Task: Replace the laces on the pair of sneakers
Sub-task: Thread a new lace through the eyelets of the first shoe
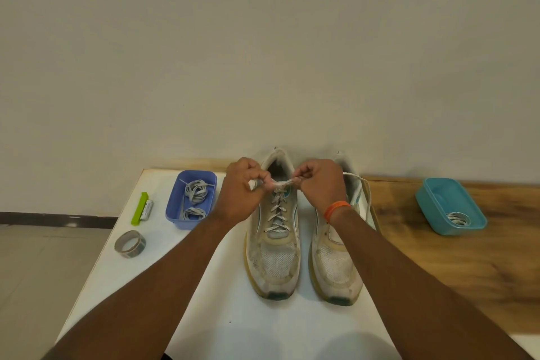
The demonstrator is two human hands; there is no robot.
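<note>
I see two worn mesh sneakers side by side on the white table, long axes running from the near edge to the far edge, toes toward me. My left hand (pixel 238 188) and right hand (pixel 318 184) both pinch the flat speckled lace (pixel 282 183) above the left sneaker (pixel 274 242), near its heel opening. The right sneaker (pixel 336 269) has a loose lace. A violet plastic tray (pixel 175 210) with coiled laces stands near the left edge.
</note>
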